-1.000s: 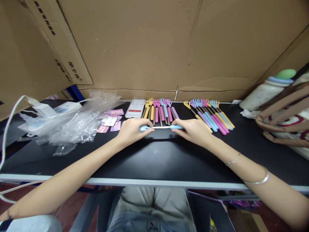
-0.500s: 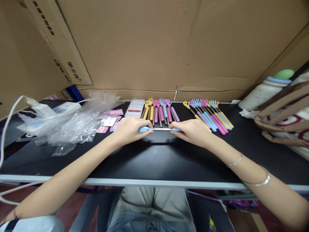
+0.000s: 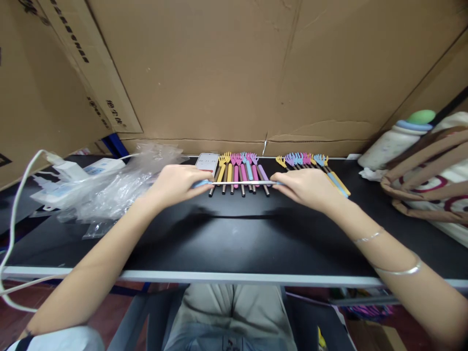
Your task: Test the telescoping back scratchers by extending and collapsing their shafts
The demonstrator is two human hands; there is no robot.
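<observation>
My left hand (image 3: 176,182) pinches the blue claw end of a telescopic back scratcher (image 3: 241,183). My right hand (image 3: 310,187) grips its blue handle end. The thin metal rod is stretched out level between the two hands, just above the black table (image 3: 237,239). Right behind the rod lies a row of several coloured back scratchers (image 3: 241,170), heads towards the cardboard. A second row of the same scratchers (image 3: 314,163) lies behind my right hand, partly hidden by it.
A phone (image 3: 206,162) lies left of the rows. Crumpled clear plastic bags (image 3: 109,183), a white charger with cable (image 3: 69,170) and small cards sit at the left. Cardboard walls (image 3: 234,73) close the back. A bottle (image 3: 395,141) and a striped bag (image 3: 431,170) stand at the right.
The hands have pulled apart, so the scratcher's rod is now much longer. Both hands have shifted farther from me, up to the left row of scratchers.
</observation>
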